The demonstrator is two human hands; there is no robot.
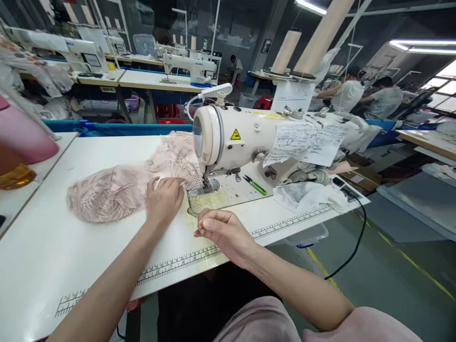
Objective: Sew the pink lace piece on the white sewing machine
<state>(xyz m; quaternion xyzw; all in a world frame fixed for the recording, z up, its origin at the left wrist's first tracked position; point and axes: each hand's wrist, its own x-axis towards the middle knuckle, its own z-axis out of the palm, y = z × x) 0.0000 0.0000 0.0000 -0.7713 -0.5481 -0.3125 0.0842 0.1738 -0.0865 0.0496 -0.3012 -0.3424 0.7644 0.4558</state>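
Pink lace fabric (110, 194) lies on the white tabletop (107, 266), L of the sewing machine (245, 135); long axis runs from near L up toward the needle area. L hand (164, 202) is nearer, fingers on the lace's near edge; can't tell if gripping or merely resting. R hand (226, 232) is apart from lace, in front of the needle plate (213, 184), thumb and fingertips pinched tog.; contents, if any, n/v. Presser foot (205, 180) stands at lace's R end, machine head blocking that side. Green snips (255, 185) R of foot, well apart from lace.
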